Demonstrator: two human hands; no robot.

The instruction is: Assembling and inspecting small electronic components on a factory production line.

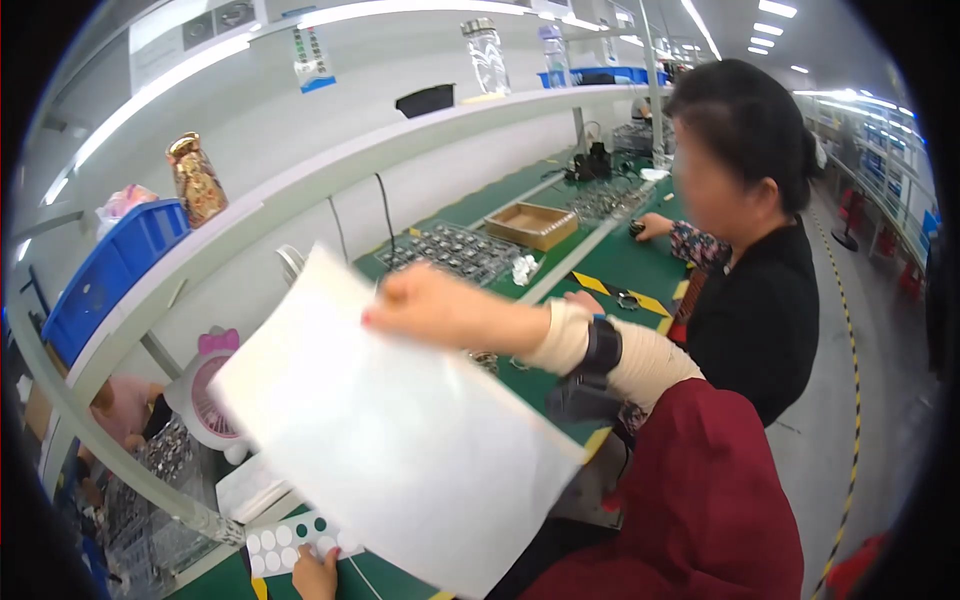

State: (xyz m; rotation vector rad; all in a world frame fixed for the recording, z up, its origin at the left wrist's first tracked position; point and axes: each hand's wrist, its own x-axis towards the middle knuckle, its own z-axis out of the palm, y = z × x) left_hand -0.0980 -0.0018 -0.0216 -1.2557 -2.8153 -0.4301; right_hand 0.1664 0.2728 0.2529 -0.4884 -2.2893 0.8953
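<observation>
My right hand is raised in front of me, its fingers closed on the upper edge of a large white paper sheet. The sheet hangs tilted and slightly blurred, covering much of the bench below it. Down at the lower edge, my left hand has its fingertips on a white sheet of round stickers. Green bench shows through a few round gaps in that sticker sheet. Part of it is hidden behind the paper.
A co-worker sits close on the right, one hand on a small dark part. Further along the green bench are a tray of metal parts and a cardboard box. A pink fan stands left, under a shelf holding a blue bin.
</observation>
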